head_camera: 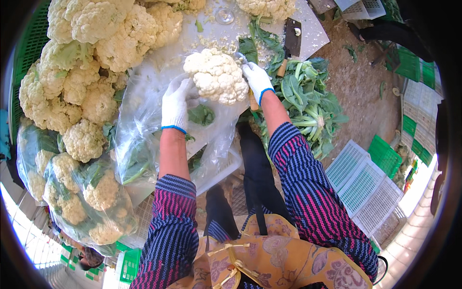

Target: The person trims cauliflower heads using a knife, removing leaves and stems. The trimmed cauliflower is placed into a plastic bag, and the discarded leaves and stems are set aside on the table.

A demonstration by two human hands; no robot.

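Note:
A trimmed cauliflower head (216, 76) is between my hands over the near part of the worktable. My left hand (177, 99), in a white knit glove, supports its left side, with the fingers partly hidden behind it. On its right side rests my gloved right hand (257, 78), fingers bent against the curd. A wooden handle (253, 102) shows just below the right hand; whether that hand also holds it is unclear. Below the cauliflower spreads a clear plastic bag (137, 115) with green leaves showing through. A cleaver (292, 38) with a wooden handle lies right of the hands.
Cauliflowers (101, 39) are heaped at the left beside a green crate (30, 43). A filled plastic bag of cauliflowers (83, 202) bulges below them. Cut leaves (306, 97) pile up at the right table edge. Plastic crates (361, 184) stand on the floor; another person's leg (397, 38) shows upper right.

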